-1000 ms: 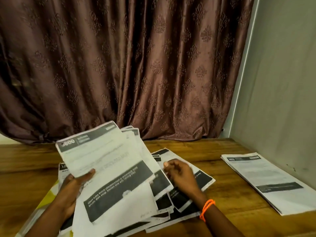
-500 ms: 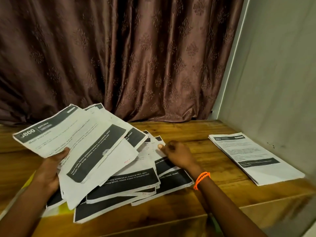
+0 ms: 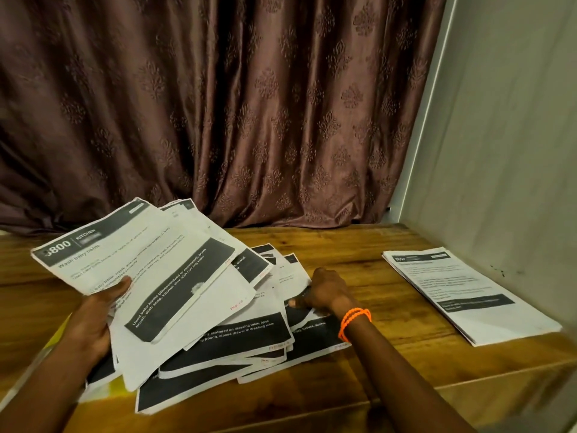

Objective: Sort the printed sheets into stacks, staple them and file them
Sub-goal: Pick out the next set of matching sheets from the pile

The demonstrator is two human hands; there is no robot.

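Note:
My left hand [image 3: 96,317] grips a fanned bunch of printed sheets [image 3: 146,267], raised above the table; the top one reads "3800 Kitchen, Wash baby bottle". Below it a loose pile of printed sheets [image 3: 249,342] with black bars lies spread on the wooden table [image 3: 390,367]. My right hand [image 3: 324,292], with an orange band at the wrist, lies on the right side of that pile and pinches the edge of a sheet between thumb and fingers. A neat stack of sheets [image 3: 465,295] lies apart at the right, next to the wall.
A brown patterned curtain [image 3: 218,104] hangs behind the table. A pale wall [image 3: 505,151] bounds the table's right side. A yellow folder edge [image 3: 59,335] shows under the pile at the left. The table's front edge runs just below the pile.
My right hand has slid toward me over the pile and now pinches a sheet's edge. The left hand still holds its fanned sheets at about the same height. The view has shifted slightly.

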